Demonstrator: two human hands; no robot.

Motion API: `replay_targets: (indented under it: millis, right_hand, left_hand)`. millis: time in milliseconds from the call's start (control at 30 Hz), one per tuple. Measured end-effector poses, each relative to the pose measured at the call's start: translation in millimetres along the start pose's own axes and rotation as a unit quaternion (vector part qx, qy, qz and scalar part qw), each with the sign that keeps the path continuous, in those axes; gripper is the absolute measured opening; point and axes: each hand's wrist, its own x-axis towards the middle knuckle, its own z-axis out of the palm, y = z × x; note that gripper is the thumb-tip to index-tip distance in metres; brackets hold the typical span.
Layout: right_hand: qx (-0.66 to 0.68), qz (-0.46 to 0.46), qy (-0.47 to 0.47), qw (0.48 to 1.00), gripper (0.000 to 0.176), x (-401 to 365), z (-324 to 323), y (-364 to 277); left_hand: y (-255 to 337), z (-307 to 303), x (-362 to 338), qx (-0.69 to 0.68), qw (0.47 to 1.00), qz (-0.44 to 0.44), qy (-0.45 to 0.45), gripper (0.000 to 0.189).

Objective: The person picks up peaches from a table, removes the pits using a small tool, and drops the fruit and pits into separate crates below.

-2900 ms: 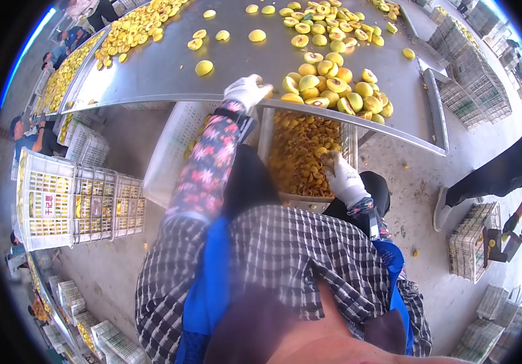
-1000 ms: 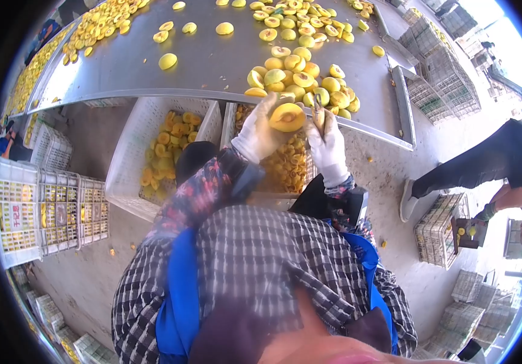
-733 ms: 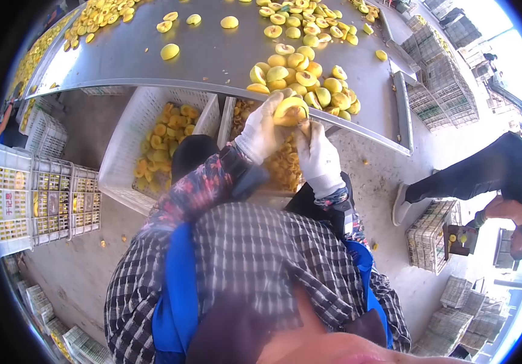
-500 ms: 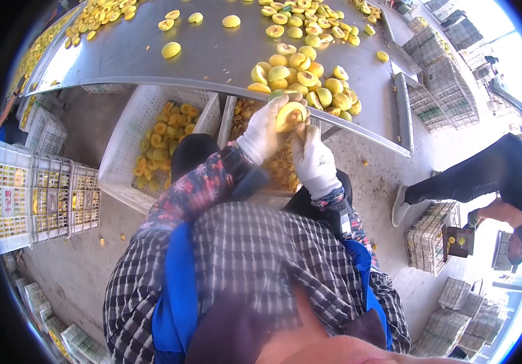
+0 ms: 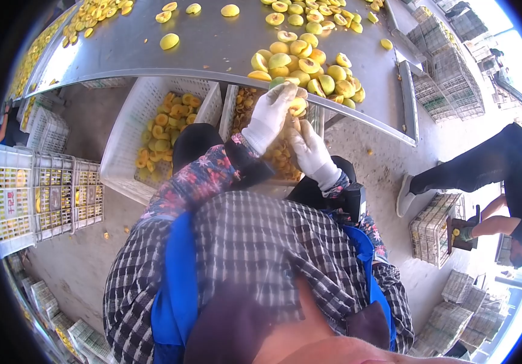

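Note:
Just past the table's near edge, my gloved left hand (image 5: 271,115) holds a yellow peach half (image 5: 298,106) between fingers and thumb. Close below it is my gloved right hand (image 5: 313,153), its fingertips pinched together near the fruit. Whatever sits in that pinch is too small to make out. A pile of peach halves (image 5: 307,65) lies on the metal table (image 5: 224,51) right beyond my hands. Beneath them stands a crate (image 5: 229,112) of brownish-yellow pieces.
Left of my knees, a white crate (image 5: 120,142) holds more peach halves. Stacked crates (image 5: 49,194) stand at far left. On the right, a person (image 5: 485,164) bends over a crate (image 5: 434,233). More stacked crates (image 5: 452,79) rise behind the table's right end.
The peach half has tilted in my left hand and shows less of its cut face. My right hand has dropped slightly away from it. The bent person's arm has shifted over the crate.

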Motion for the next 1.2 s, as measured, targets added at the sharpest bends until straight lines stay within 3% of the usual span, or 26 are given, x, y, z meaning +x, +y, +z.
replay_targets:
  millis: [100, 167, 233, 333, 433, 533, 633, 733, 767, 833, 867, 900, 933, 967, 1000, 1033, 1067, 1100, 1167, 1200]
  right_hand:
    - [0.154, 0.069, -0.092, 0.981, 0.031, 0.3, -16.5, 3.6]
    - [0.223, 0.108, -0.116, 0.962, 0.030, -0.8, -20.6, -1.9]
    - [0.404, 0.226, -0.149, 0.874, 0.026, -1.9, -27.9, -27.0]
    - [0.522, 0.275, -0.161, 0.791, 0.030, -2.9, -21.8, -30.2]
    - [0.632, 0.257, -0.215, 0.699, 0.032, -5.3, -20.0, -12.5]
    - [0.731, 0.258, -0.212, 0.595, 0.034, -10.7, -16.3, -7.9]
    - [0.749, 0.210, -0.254, 0.575, 0.030, -17.5, -12.9, -2.0]
    - [0.774, 0.168, -0.247, 0.557, 0.035, -29.3, -19.3, -1.2]
    - [0.760, 0.202, -0.250, 0.565, 0.037, -29.7, -22.0, 9.8]
    - [0.480, 0.275, -0.164, 0.817, 0.034, -28.3, -26.6, -2.8]
    - [0.313, 0.296, -0.108, 0.896, 0.033, -28.1, -26.2, -7.5]
    - [0.216, 0.205, -0.103, 0.949, 0.031, -33.1, -17.1, 25.4]
    - [0.107, 0.118, -0.078, 0.984, 0.031, -38.2, -8.0, 58.1]
    - [-0.019, 0.068, -0.048, 0.996, 0.033, -41.9, -4.0, 62.1]
    - [-0.146, 0.017, -0.015, 0.989, 0.035, -43.0, -2.3, 62.5]
    - [-0.107, 0.120, -0.078, 0.984, 0.045, -37.5, -4.3, 52.7]
    - [-0.109, 0.111, -0.078, 0.985, 0.045, -36.1, -1.7, 52.4]
    - [-0.113, 0.101, -0.078, 0.985, 0.044, -34.5, 1.0, 53.2]
    - [-0.120, 0.080, -0.074, 0.987, 0.044, -30.6, 4.0, 46.7]
    - [-0.143, 0.052, -0.086, 0.985, 0.044, -29.6, 5.3, 44.4]
  left_hand:
    - [11.3, -10.4, 8.6, 0.039, 0.994, -0.055, -0.091, 0.029]
    - [16.0, -6.5, 9.4, 0.070, 0.992, -0.068, -0.085, 0.025]
    - [13.9, -4.9, 10.8, 0.073, 0.992, -0.050, -0.085, 0.026]
    - [8.1, -0.5, 9.4, 0.006, 0.997, -0.062, -0.039, 0.034]
    - [20.7, 11.6, -2.8, -0.104, 0.978, -0.177, -0.030, 0.036]
    - [20.1, 16.3, -1.7, -0.122, 0.973, -0.193, -0.026, 0.037]
    - [5.7, 0.3, 8.5, 0.046, 0.993, -0.082, -0.066, 0.036]
    - [25.4, -28.0, 10.6, 0.166, 0.986, -0.011, -0.002, 0.034]
    - [42.9, -37.6, 6.8, 0.270, 0.962, 0.019, 0.047, 0.033]
    - [74.7, -82.9, 5.5, 0.479, 0.869, 0.058, 0.111, 0.032]
    - [84.9, -114.9, 7.8, 0.580, 0.802, 0.065, 0.126, 0.033]
    - [97.5, -128.9, 2.2, 0.742, 0.638, 0.112, 0.170, 0.033]
    - [107.3, -139.6, -3.9, 0.861, 0.440, 0.152, 0.205, 0.034]
    - [111.1, -153.0, 1.2, 0.841, 0.459, 0.165, 0.236, 0.035]
    - [114.8, -147.6, 7.6, 0.818, 0.516, 0.129, 0.218, 0.034]
    - [118.1, -133.0, 15.0, 0.791, 0.571, 0.092, 0.199, 0.033]
    - [119.6, -117.1, 22.0, 0.759, 0.623, 0.055, 0.178, 0.032]
    - [118.1, -100.0, 29.8, 0.757, 0.643, 0.019, 0.115, 0.039]
    - [94.2, -83.7, 57.8, 0.805, 0.586, -0.005, 0.089, 0.061]
    - [83.0, -78.3, 76.8, 0.797, 0.597, -0.032, 0.089, 0.065]
